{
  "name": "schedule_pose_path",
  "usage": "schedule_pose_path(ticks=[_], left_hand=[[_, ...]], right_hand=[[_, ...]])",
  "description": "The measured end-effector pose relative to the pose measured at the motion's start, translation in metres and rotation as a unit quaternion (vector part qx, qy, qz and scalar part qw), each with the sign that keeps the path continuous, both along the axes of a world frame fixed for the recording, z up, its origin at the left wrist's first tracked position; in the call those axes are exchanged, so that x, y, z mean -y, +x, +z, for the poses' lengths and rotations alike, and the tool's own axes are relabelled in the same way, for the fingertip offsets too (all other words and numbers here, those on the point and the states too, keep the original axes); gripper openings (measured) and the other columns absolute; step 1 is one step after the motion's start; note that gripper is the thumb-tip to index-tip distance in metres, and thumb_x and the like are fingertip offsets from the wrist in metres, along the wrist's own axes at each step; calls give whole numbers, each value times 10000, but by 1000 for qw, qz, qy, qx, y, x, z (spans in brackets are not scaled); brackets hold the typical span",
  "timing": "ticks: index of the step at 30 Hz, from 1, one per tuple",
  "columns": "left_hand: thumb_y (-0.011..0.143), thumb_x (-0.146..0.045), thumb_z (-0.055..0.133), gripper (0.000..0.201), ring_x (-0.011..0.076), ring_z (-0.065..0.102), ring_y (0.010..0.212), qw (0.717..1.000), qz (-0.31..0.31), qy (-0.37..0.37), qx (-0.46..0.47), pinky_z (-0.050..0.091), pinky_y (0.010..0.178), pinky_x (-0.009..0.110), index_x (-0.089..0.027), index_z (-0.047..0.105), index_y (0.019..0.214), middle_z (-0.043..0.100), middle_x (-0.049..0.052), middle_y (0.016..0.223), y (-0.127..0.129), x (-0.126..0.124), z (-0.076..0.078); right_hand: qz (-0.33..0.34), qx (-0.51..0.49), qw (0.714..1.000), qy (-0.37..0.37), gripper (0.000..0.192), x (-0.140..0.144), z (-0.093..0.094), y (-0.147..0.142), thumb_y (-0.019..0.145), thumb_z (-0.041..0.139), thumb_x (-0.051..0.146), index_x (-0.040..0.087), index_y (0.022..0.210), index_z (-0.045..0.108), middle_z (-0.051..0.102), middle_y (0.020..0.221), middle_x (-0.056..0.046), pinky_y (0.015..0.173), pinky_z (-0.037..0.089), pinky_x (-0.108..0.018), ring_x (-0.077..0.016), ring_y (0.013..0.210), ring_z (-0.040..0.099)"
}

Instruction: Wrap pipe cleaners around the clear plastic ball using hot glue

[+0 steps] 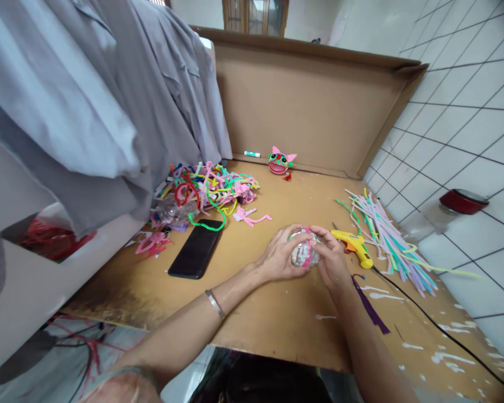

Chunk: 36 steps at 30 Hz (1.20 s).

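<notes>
Between both hands, over the front part of the table, is a clear, shiny ball [301, 254] with a pink strip around it. My left hand [282, 252] wraps the ball from the left, its thumb across the front. My right hand [331, 254] grips it from the right, with thumb and fingers against the pink strip. Just right of that hand lies a yellow hot glue gun [353, 246] on its side, its black cord running to the lower right. A purple tassel [369, 307] lies beside my right forearm.
Tangled colourful pipe cleaners [218, 187] heap up at left, behind a black phone [196, 249]. Straight pastel pipe cleaners [397, 240] lie at right near a red-lidded jar [439, 221]. A pink animal-head ornament [279, 162] and a glue stick [252, 154] sit before the cardboard wall [311, 106].
</notes>
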State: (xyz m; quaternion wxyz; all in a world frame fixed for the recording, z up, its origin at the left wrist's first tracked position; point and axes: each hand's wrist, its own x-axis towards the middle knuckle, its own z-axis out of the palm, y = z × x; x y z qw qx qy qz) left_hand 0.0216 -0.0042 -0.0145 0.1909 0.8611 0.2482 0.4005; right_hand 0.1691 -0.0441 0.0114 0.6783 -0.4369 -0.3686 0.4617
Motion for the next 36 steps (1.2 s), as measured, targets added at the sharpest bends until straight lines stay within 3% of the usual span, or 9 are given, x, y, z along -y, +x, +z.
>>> schedule_pose_path(ticks=[22, 36], left_hand=[[624, -312, 813, 754, 324, 479, 1303, 1000, -3, 6, 19, 438, 1079, 461, -236, 517, 1313, 475, 149, 1390, 0, -1, -1], [652, -293, 792, 732, 318, 470, 1311, 1000, -9, -6, 11, 431, 1089, 470, -238, 509, 1324, 463, 146, 1393, -4, 0, 1]], right_hand=[[6, 49, 999, 16, 359, 0, -4, 2, 609, 812, 323, 232, 928, 676, 698, 933, -32, 831, 467, -359, -218, 910, 615], [-11, 0, 1000, 27, 273, -3, -7, 0, 670, 744, 344, 234, 910, 678, 680, 907, -17, 811, 482, -340, -191, 865, 617]])
